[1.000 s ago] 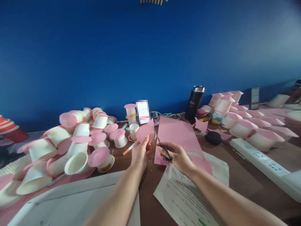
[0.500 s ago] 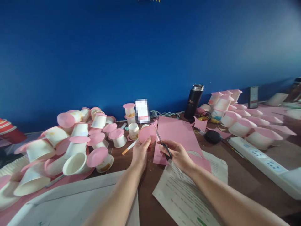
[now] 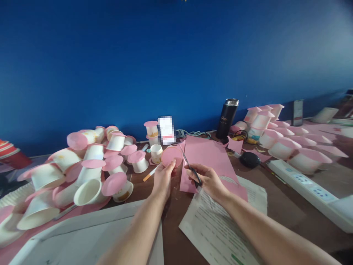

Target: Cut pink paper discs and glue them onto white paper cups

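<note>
My left hand [image 3: 163, 179] holds up a paper cup with a round pink paper disc [image 3: 171, 156] on its bottom, facing me. My right hand [image 3: 207, 181] grips small dark scissors [image 3: 189, 166], their blades pointing up-left to the disc's right edge. Just behind both hands a pink paper sheet [image 3: 206, 156] lies flat on the brown table [image 3: 281, 209].
Several white cups capped with pink discs are heaped at the left [image 3: 91, 165] and lined up at the right [image 3: 292, 145]. A black flask [image 3: 227, 118], a black mouse [image 3: 249, 160], a white power strip [image 3: 311, 191], an orange-tipped pen [image 3: 150, 173] and printed papers [image 3: 220, 228] lie around.
The pink corner flap beside the disc is gone from its right edge. The scissors stay at that edge; both hands have barely shifted.
</note>
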`<state>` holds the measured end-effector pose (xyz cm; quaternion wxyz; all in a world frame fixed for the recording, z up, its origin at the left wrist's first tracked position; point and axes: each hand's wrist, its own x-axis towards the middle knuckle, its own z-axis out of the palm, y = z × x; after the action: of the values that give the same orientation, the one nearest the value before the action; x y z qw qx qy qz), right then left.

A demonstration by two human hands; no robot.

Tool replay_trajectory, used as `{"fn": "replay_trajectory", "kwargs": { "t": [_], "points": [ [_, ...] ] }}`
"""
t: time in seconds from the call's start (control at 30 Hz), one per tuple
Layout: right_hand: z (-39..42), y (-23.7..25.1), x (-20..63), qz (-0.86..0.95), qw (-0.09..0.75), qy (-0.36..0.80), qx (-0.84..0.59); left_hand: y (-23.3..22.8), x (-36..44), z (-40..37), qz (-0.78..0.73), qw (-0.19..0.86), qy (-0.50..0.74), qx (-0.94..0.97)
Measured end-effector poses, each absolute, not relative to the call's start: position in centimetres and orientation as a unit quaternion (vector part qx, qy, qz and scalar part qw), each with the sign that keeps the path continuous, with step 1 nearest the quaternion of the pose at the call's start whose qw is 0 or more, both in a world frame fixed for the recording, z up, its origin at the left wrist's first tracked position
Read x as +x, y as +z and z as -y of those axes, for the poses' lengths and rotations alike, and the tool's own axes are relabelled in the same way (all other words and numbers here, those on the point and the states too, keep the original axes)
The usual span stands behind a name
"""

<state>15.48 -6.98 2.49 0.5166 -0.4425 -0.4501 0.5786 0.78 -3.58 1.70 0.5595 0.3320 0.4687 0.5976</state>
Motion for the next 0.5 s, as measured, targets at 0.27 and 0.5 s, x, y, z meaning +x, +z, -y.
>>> {"fn": "replay_trajectory", "kwargs": {
  "t": [0.27, 0.5],
  "points": [
    [7.01, 2.51, 15.37, 0.443, 0.517, 0.584, -0.442, 1.77, 0.61, 3.53, -0.47, 0.563, 0.595, 0.33],
    [7.03, 2.55, 15.36, 0.439, 0.518, 0.584, -0.444, 1.5, 0.26, 3.16, -0.475, 0.56, 0.597, 0.324]
  ]
}}
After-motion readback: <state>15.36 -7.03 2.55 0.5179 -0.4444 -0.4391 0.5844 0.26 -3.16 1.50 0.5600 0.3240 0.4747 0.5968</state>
